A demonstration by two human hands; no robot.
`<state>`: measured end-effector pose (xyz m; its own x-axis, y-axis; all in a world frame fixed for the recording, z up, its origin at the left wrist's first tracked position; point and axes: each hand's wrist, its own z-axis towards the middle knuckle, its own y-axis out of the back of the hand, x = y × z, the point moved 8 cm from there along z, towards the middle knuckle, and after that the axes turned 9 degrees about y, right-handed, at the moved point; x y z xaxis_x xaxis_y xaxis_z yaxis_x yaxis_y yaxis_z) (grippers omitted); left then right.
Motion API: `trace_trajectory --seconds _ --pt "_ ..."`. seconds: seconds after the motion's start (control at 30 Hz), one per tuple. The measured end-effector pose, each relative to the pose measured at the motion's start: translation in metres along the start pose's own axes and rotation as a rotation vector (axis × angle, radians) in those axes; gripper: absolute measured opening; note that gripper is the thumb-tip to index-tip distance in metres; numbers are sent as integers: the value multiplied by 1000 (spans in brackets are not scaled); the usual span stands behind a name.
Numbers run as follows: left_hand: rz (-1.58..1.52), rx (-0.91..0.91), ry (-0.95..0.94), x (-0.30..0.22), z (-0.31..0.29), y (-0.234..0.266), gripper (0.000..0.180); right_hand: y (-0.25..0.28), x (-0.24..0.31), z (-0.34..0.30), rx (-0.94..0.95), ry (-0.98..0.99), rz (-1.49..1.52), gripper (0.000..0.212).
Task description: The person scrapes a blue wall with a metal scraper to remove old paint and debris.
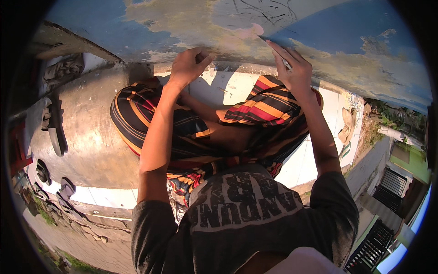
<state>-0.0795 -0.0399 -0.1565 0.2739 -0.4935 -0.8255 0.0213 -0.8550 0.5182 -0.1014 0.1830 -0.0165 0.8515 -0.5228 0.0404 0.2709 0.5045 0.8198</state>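
Observation:
In front of me is a wall (319, 34) with blue paint, worn through to tan and grey patches. My right hand (295, 68) is raised to it, fingers closed round a slim tool (286, 64) with a pale handle and a thin dark end. The tool's end meets the wall beside a small pinkish patch (257, 29); its exact kind is hard to make out. Close to the wall's lower edge, my left hand (189, 67) is curled with thumb and fingers together. Whatever it may hold is hidden. Striped cloth (269, 102) covers my crossed legs beneath both hands.
White floor tiles (228, 82) run along the wall's foot. A worn brown slab (86, 137) lies to my left, with a dark sandal (55, 132) and other footwear around it. On the right, a tan sandal (347, 124) rests near the tiled edge, beside plants.

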Motion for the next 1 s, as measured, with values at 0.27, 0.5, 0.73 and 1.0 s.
trace_trajectory --seconds 0.27,0.5,0.73,1.0 --pt "-21 25 11 2 -1 -4 31 -1 -3 3 -4 15 17 40" --pt "-7 26 54 1 -1 -8 32 3 -6 10 -35 -18 111 38" --pt "0 13 -10 3 2 -7 30 0 3 15 -7 -2 90 33" --pt "-20 17 13 7 -2 -7 31 -8 8 19 -49 60 90 38"
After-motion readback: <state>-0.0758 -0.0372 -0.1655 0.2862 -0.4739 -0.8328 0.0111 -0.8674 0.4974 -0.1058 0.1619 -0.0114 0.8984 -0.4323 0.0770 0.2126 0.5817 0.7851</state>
